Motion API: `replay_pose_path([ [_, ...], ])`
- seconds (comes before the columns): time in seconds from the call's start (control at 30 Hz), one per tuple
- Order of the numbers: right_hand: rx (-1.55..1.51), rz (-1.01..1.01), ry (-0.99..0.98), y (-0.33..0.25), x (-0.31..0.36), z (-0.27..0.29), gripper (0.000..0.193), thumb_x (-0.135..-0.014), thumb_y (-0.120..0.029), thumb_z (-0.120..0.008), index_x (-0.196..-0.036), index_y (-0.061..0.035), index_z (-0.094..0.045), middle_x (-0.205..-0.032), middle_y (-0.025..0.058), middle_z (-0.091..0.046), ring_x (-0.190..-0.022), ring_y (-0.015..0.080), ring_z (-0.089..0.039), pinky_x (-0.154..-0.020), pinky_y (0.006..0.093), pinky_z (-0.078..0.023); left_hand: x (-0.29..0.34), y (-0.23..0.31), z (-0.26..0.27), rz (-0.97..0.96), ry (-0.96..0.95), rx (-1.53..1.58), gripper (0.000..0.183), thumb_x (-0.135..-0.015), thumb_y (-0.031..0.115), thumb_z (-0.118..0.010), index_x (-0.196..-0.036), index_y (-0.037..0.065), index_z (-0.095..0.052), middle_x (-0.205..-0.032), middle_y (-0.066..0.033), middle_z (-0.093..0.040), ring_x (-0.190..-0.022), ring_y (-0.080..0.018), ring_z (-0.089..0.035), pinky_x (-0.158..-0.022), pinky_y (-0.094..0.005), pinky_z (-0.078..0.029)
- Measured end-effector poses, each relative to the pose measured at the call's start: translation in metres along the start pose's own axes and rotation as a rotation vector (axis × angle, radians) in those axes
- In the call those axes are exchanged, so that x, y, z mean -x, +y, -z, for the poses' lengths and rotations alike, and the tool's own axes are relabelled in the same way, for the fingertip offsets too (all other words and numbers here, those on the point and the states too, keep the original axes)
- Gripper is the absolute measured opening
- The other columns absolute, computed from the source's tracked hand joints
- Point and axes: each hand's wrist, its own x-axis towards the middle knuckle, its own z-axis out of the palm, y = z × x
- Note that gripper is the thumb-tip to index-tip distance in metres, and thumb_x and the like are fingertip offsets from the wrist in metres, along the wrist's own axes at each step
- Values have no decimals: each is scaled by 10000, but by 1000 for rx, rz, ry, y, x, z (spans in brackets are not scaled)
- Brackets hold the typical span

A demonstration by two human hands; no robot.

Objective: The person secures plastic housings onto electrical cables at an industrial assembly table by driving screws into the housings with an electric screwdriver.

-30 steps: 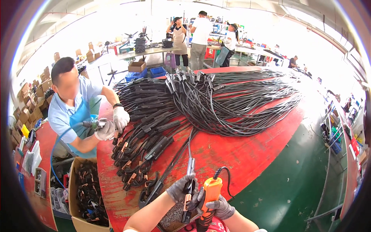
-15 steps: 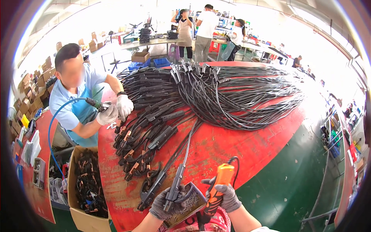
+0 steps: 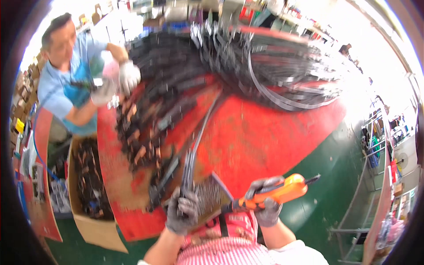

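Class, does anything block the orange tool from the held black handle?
Nothing visible does: a gap separates the black handle in the left hand from the orange tool in the right hand, with the tray apparently beneath.

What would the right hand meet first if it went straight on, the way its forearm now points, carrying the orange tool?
Probably the red tabletop ahead of the right hand and orange tool; height is hard to judge, so the hand might pass above.
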Motion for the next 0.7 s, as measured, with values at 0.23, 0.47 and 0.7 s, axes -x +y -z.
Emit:
replay_pose_path([
  [0.23,149,174,-172,1,0,15,411,-739,-272,-638,-1044,-74,-447,-914,133,-569,-689,204,-577,-634,331,-485,-8,10,7,-192,166,-633,318,-871,322,-502,-1106,115,-442,-746,-89,-527,-458,-85,-508,-349,-167,-414],
  [0.47,146,171,-166,10,4,18,423,-734,-259,-633,-1071,-69,-464,-926,134,-571,-695,212,-578,-630,341,-495,-4,10,14,-238,262,-706,347,-864,344,-507,-1139,150,-420,-709,-74,-518,-432,-75,-491,-318,-147,-379],
  [0.7,168,97,-168,26,3,18,438,-709,-220,-669,-1067,-72,-465,-929,143,-576,-708,243,-583,-650,365,-498,2,5,9,-221,266,-703,354,-868,341,-501,-1152,149,-414,-713,-64,-510,-435,-66,-487,-317,-144,-372],
])
